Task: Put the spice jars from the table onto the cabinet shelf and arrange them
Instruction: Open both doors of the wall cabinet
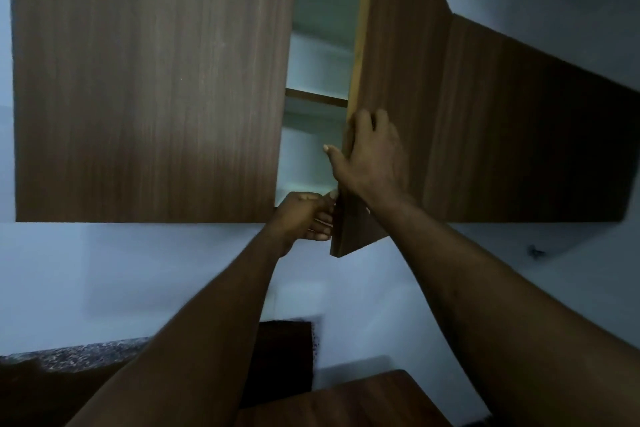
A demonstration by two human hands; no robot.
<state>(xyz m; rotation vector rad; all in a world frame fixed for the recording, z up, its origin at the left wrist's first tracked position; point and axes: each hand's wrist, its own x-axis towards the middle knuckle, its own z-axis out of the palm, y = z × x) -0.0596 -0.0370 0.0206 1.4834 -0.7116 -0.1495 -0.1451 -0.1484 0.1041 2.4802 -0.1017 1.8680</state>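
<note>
Gripping door (398, 45): left hand (301, 218) low, right hand (374, 156) higher; shelf (315, 98) above.

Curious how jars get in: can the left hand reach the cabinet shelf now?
Probably yes: the door stands ajar, and the left hand grips its edge at the gap just below the shelf.

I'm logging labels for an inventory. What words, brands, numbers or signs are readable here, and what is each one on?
None: no text shows anywhere. The open cabinet door, the closed door, the shelf, the wall and the wooden table bear no print.
</note>
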